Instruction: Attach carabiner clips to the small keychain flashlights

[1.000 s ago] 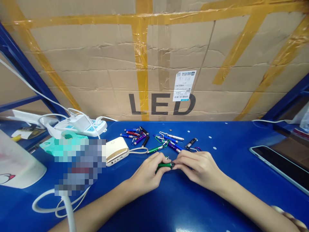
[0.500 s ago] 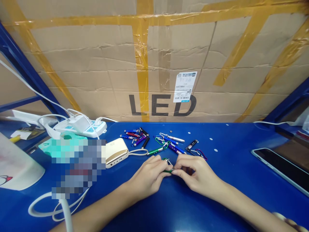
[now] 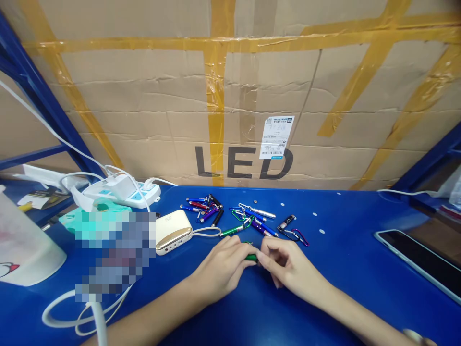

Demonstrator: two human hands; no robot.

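Left hand [image 3: 225, 264] gripping green tube [image 3: 251, 257], right hand [image 3: 290, 262] at its end, grip unclear; carton [image 3: 165, 139] lettered "LED"

One left hand [image 3: 225, 265] and one right hand [image 3: 290, 265] are seen. Two green pen-shaped tubes [image 3: 234, 231], one red tube [image 3: 198, 205], one silver tube [image 3: 264, 212] and three black tubes [image 3: 217, 218] are counted; the overlapping blue tubes [image 3: 196, 199] and purple tubes [image 3: 261, 227] cannot be counted. One phone [image 3: 419, 262], one power bank [image 3: 171, 227] and one power strip [image 3: 152, 195] are shown.

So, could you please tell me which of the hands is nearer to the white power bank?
Left. The left hand is to the lower right of the power bank; the right hand is farther right, beyond the left one.
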